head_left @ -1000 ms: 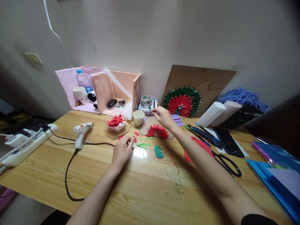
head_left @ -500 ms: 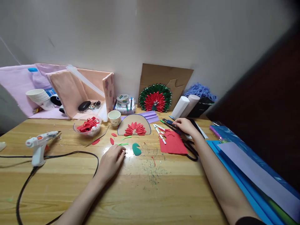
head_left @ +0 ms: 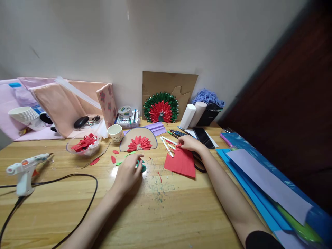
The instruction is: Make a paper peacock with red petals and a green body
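My left hand [head_left: 129, 169] is low over the table, thumb and forefinger closed about a green paper cutout [head_left: 141, 166], which they partly hide. My right hand [head_left: 191, 143] holds the top edge of a red sheet of crepe paper [head_left: 180, 164], its fingertips curled down out of sight. White-barrelled pens [head_left: 166, 148] lie along the sheet's left side. Dark pens [head_left: 175, 134] are just beyond the right hand, and black scissors handles [head_left: 200, 164] show under my right wrist. Behind the left hand stands a fan-shaped card [head_left: 138, 138] with red paper petals.
At left are a glue gun [head_left: 24, 173] with its looping black cable and a clear bowl [head_left: 70, 149] of red scraps. A paper cup [head_left: 115, 133] stands near the card. Coloured sheets [head_left: 269, 183] line the right edge. A green-and-red peacock craft [head_left: 160, 109] leans against cardboard.
My left hand has moved right onto the green cutout. My right hand has come back from the dark pens to the red paper, which has turned slightly. The view has swung right.
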`<state>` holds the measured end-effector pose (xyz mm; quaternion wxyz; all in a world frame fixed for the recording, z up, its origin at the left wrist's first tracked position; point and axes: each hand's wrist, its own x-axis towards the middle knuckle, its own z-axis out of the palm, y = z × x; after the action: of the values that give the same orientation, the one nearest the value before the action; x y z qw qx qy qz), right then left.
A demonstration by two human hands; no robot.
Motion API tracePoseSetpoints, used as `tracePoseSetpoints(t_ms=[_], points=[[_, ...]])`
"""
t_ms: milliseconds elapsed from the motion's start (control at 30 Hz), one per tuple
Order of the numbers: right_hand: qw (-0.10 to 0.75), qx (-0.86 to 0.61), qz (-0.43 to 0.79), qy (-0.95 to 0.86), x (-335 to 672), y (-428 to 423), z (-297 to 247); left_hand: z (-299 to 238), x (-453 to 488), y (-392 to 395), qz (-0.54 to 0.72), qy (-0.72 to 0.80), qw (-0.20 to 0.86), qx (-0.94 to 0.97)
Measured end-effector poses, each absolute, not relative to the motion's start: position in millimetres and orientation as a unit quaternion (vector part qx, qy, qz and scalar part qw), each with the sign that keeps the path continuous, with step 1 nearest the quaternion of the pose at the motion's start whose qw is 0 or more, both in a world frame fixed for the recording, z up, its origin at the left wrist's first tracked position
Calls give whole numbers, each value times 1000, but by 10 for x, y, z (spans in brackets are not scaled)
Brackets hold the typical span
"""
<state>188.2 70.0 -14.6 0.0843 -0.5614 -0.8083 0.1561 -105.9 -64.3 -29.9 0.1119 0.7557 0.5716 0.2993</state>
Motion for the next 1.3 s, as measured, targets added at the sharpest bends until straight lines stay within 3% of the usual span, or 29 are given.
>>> tracePoseSetpoints(t_ms=[333,567,733,833,933,1133,1300], points=[[127,-556,126,-812,1542,638,-264,-498,-1127,-662,306,582,153,738],[273,-569,123,-766,1633,749,-70,-481,-1140,-690,326,594,181,713],[436,-510,342,-657,1707,766,70,-509,-1124,-704,322,581,178,726],[472,-498,400,-607,1712,769,54,-516,-1122,-703,321,580,182,726],[405,-532,379,-640,1757,759,26,-516,-1128,-702,321,580,183,726],[147,-552,186,-800,1810,726,-53,-523,-1131,-708,312,581,187,728],[106,-580,123,-798,1672,771,-288,-514,-1119,-721,316,592,188,717]])
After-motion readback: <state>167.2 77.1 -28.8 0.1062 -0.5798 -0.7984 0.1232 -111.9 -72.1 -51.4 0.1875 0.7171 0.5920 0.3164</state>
